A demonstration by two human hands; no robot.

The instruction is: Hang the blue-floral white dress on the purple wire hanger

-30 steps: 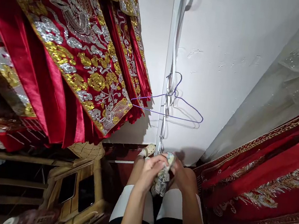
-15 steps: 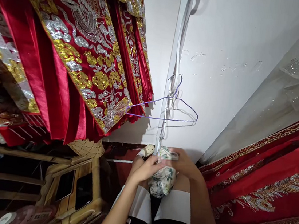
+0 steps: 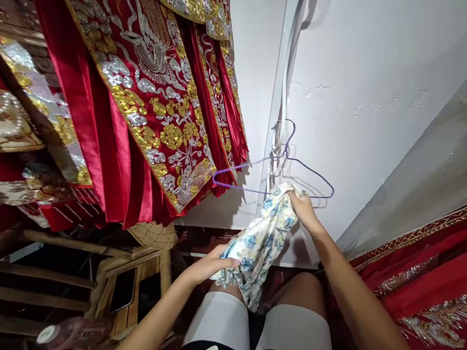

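A white cloth with blue flowers (image 3: 256, 247) stretches slantwise between my hands, above my knees. My right hand (image 3: 301, 204) pinches its upper end, close to the lower bar of a purple wire hanger (image 3: 236, 188). Lower down, my left hand (image 3: 215, 264) grips the cloth's other side, thumb on top. The hanger hangs by its hook from a white cord or cable (image 3: 285, 90) on the wall. Part of its lower bar is hidden behind the cloth. What kind of garment the cloth is, I cannot tell.
Red gowns with gold and silver embroidery (image 3: 155, 84) hang at the left. More red embroidered fabric (image 3: 438, 288) and a pale sheer fabric (image 3: 425, 154) are at the right. A wooden chair (image 3: 104, 273), dark phones (image 3: 123, 290) and a pink bottle (image 3: 75, 335) sit at lower left.
The bunched cloth is now spread out. My right hand has lifted one end up toward the hanger, while my left hand has moved slightly left and stayed low.
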